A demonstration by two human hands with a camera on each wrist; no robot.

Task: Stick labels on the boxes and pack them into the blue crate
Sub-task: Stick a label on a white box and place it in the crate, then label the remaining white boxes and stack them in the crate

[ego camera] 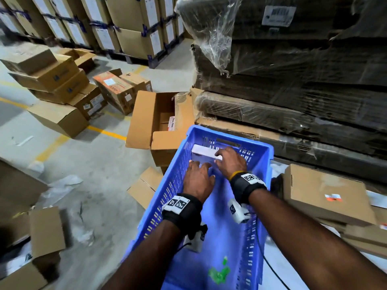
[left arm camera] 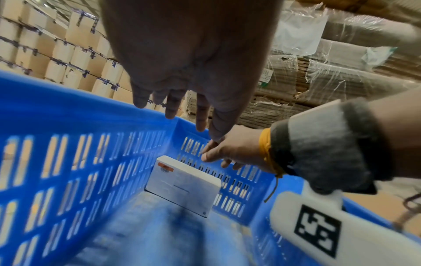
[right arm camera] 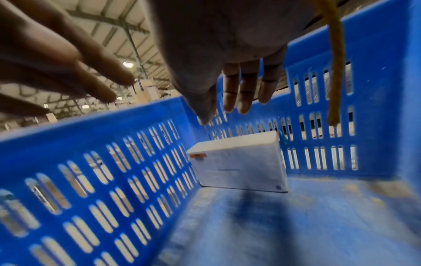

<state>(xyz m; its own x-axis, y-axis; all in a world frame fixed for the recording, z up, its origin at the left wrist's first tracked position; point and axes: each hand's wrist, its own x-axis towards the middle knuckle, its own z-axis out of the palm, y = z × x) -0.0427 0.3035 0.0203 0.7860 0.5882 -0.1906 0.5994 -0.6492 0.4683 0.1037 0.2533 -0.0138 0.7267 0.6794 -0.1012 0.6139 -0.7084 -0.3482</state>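
The blue crate [ego camera: 266, 155] stands in front of me with slotted walls [left arm camera: 68, 111] [right arm camera: 114, 122]. One white box [ego camera: 204, 153] stands on its long edge in the far left corner, against the end wall. An orange label [left arm camera: 165, 166] [right arm camera: 198, 155] is stuck on the upper left of the box [left arm camera: 182, 183] [right arm camera: 239, 167] face. My left hand [ego camera: 199, 176] [left arm camera: 182, 108] hovers over the crate just short of the box, fingers straight, holding nothing. My right hand [ego camera: 229, 159] [right arm camera: 241, 90] hangs just above the box's top edge, fingers spread, apart from it in the wrist views.
An open brown carton [ego camera: 159, 116] stands left of the crate. A closed brown box [ego camera: 322, 191] with an orange label lies to the right. Shrink-wrapped flat cardboard [ego camera: 293, 80] is stacked behind. Loose cartons [ego camera: 54, 80] litter the floor at left. A green patch [ego camera: 219, 273] marks the crate floor.
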